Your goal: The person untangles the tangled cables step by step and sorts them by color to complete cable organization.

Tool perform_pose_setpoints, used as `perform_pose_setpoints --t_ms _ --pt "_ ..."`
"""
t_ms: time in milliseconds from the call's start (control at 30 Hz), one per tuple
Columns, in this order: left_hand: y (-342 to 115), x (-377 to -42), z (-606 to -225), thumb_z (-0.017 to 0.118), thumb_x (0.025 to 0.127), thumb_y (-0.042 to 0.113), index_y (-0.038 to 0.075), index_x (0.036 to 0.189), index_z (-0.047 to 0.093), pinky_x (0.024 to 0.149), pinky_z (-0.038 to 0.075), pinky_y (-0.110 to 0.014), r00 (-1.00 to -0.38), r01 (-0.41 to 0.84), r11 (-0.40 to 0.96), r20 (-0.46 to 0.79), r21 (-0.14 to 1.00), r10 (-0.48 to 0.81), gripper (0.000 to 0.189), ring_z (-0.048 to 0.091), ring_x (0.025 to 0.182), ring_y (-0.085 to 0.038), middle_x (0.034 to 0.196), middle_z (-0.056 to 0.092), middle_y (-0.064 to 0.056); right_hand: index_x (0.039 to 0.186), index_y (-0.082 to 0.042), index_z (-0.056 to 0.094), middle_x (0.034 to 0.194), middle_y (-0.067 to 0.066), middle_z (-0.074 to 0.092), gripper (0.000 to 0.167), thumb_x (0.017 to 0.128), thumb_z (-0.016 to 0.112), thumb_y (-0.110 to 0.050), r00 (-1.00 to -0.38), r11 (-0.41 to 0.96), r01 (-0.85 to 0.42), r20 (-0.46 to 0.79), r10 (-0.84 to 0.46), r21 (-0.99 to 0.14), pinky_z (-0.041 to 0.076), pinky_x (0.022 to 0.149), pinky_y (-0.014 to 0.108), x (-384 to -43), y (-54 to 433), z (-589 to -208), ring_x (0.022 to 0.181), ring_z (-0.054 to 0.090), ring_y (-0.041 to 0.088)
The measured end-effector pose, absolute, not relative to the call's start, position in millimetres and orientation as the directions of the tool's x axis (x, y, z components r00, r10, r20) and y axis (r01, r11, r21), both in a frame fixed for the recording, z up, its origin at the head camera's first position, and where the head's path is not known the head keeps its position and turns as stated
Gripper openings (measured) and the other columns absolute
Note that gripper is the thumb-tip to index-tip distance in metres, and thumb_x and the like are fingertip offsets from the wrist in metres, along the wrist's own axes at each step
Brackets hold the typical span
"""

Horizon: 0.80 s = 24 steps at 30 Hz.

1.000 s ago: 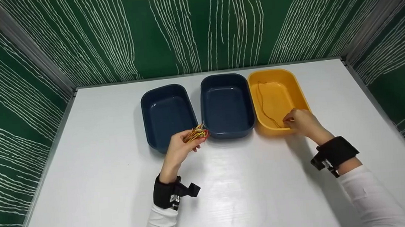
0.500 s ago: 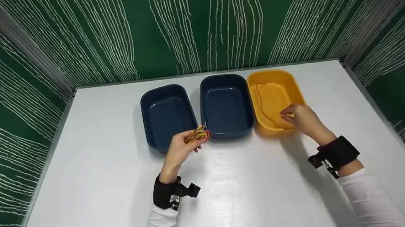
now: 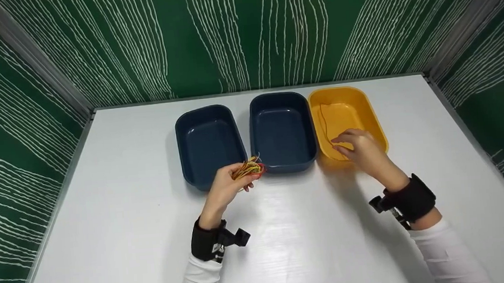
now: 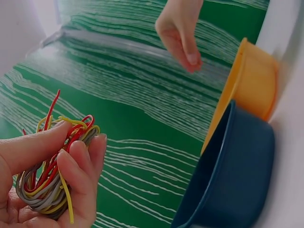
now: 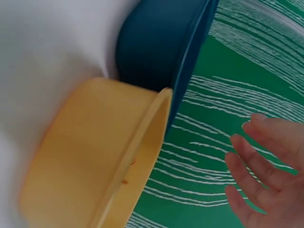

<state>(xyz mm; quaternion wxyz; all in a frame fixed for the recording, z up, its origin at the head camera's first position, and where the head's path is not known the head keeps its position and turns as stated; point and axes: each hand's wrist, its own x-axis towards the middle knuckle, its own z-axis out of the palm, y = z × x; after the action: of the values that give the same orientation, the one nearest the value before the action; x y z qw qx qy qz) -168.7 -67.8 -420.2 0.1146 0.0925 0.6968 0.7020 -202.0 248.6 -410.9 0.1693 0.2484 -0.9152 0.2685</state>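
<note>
My left hand (image 3: 224,188) grips a bundle of thin wires (image 4: 45,194) in red, yellow and grey, some loose ends poking out. It hovers at the near corners of the two dark blue bins. Above the near half of the yellow bin (image 3: 348,117) is my right hand (image 3: 365,151), its fingers apart and nothing seen between them in the right wrist view. One thin wire (image 3: 324,123), orange or red, lies along the left side inside the yellow bin; its near end is partly hidden by the right hand.
A dark blue bin (image 3: 209,140) stands left, slightly turned. A second blue bin (image 3: 283,135) stands in the middle, touching or nearly touching the yellow one. All rest on a white table (image 3: 285,237), before green walls (image 3: 253,35) with white streaks.
My right hand has moved left and up from the near right corner of the yellow bin, its fingers spreading. The left hand has barely shifted, still holding the wires.
</note>
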Motion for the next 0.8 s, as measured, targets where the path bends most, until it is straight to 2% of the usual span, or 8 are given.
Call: perform_pose_setpoints --t_ms 233,400,467,667,800 --pt "-66.4 -167.3 -419.9 0.062 0.08 0.001 -0.014 0.098 0.057 0.049 0.046 -0.019 -0.945 -0.021 -0.026 -0.011 0.999 0.326 0.024 0.057 0.054 -0.013 0.07 0.062 -0.003 0.083 0.004 0.067 0.08 0.014 0.061 0.013 0.07 0.07 0.005 -0.783 0.682 -0.588 0.519 -0.343 -0.435 0.044 0.074 0.039 -189.5 230.5 -403.4 0.078 0.056 0.03" --pt "-65.5 -165.2 -419.5 0.063 0.08 0.005 -0.012 0.097 0.059 0.05 0.048 -0.021 -0.941 -0.013 -0.019 -0.006 1.0 0.338 0.024 0.058 0.054 -0.012 0.071 0.063 -0.006 0.084 0.003 0.068 0.083 0.011 0.063 0.014 0.071 0.069 0.005 -0.767 0.589 -0.615 0.57 -0.294 -0.524 0.043 0.077 0.018 -180.1 214.4 -400.7 0.08 0.058 0.023" --pt "-64.9 -164.0 -419.5 0.064 0.08 0.006 -0.011 0.097 0.059 0.05 0.048 -0.022 -0.94 -0.013 -0.02 -0.005 1.0 0.342 0.025 0.059 0.054 -0.012 0.072 0.064 -0.009 0.086 0.003 0.068 0.084 0.01 0.064 0.014 0.072 0.068 0.006 -0.763 0.518 -0.631 0.583 -0.279 -0.577 0.043 0.077 0.013 -176.6 206.6 -401.0 0.08 0.058 0.02" --pt "-61.2 -161.8 -417.1 0.064 0.08 0.004 -0.013 0.094 0.059 0.05 0.049 -0.022 -0.94 -0.017 -0.034 -0.004 0.999 0.342 0.023 0.059 0.054 -0.012 0.074 0.064 -0.015 0.089 0.004 0.067 0.086 0.012 0.064 0.016 0.075 0.063 0.009 -0.796 0.335 -0.606 0.555 -0.244 -0.721 0.047 0.068 0.016 -164.6 181.0 -402.6 0.079 0.057 0.011" --pt "-59.3 -160.6 -412.2 0.063 0.08 0.002 -0.013 0.092 0.059 0.049 0.048 -0.022 -0.94 -0.024 -0.033 -0.011 0.999 0.342 0.02 0.058 0.053 -0.012 0.07 0.063 -0.008 0.091 0.007 0.066 0.087 0.015 0.063 0.015 0.077 0.061 0.008 -0.82 0.271 -0.571 0.521 -0.237 -0.775 0.046 0.068 0.018 -154.2 163.7 -394.3 0.079 0.057 0.011"
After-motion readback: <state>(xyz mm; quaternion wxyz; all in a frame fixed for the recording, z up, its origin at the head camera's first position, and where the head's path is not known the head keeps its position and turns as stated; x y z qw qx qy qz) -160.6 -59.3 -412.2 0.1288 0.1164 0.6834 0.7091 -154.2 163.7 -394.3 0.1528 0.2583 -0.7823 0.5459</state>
